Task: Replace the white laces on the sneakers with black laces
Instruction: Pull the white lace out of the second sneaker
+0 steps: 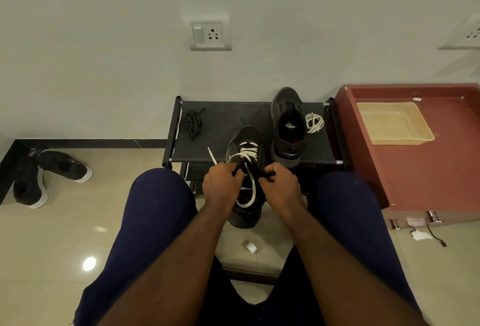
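A black sneaker (246, 141) still threaded with a white lace (248, 152) rests half on the front edge of a black fabric rack (226, 128), its heel hanging toward me. My left hand (220, 185) and my right hand (279, 185) grip the sneaker's collar on either side, with loosened lace loops hanging between them. A second black sneaker (288, 125), with no lace, lies on the rack's right side. Beside it sits a coiled white lace (314, 122). A bundle of black laces (192, 123) lies at the rack's far left.
A red-brown cabinet (420, 169) with a yellow tray (392, 123) on top stands to the right. Another pair of dark shoes (49, 175) lies on the floor at left. My knees flank the rack. The wall behind carries a socket (210, 32).
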A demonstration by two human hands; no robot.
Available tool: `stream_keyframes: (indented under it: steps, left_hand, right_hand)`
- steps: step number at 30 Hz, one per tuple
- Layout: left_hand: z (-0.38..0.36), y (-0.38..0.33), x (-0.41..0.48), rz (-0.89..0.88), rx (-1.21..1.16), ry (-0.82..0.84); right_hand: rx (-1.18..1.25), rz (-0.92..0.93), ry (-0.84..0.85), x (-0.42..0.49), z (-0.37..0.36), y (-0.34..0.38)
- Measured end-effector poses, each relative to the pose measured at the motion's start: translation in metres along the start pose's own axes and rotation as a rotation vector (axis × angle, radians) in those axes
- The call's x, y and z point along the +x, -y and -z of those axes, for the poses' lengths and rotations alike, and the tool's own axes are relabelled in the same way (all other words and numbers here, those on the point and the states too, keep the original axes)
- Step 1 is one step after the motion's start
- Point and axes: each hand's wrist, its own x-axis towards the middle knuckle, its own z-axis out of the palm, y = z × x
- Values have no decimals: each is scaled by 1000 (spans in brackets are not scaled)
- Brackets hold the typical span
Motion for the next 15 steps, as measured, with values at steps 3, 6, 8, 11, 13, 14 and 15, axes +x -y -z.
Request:
stream_keyframes:
  steps: [3,6,8,11,13,14,15]
  left_hand:
    - [2,0,0,-22,42,17]
    - [0,0,-4,-60,48,43]
    - [-1,2,-6,-71,68,60]
    - [-4,6,-6,-83,111,79]
    - [-4,8,-6,-90,131,70]
    - [-5,9,-6,-97,142,68]
    - [-5,9,-6,-103,155,69]
  right_hand:
    - [7,34,2,9,1,4]
    - [91,-22,-16,26,-2,6]
    - [78,1,19,34,-3,5]
    - [39,91,66,38,-6,6]
    - [-36,145,71,39,-9,8]
    - [-59,148,69,40,-11,9]
    - [-63,138,70,41,-12,10]
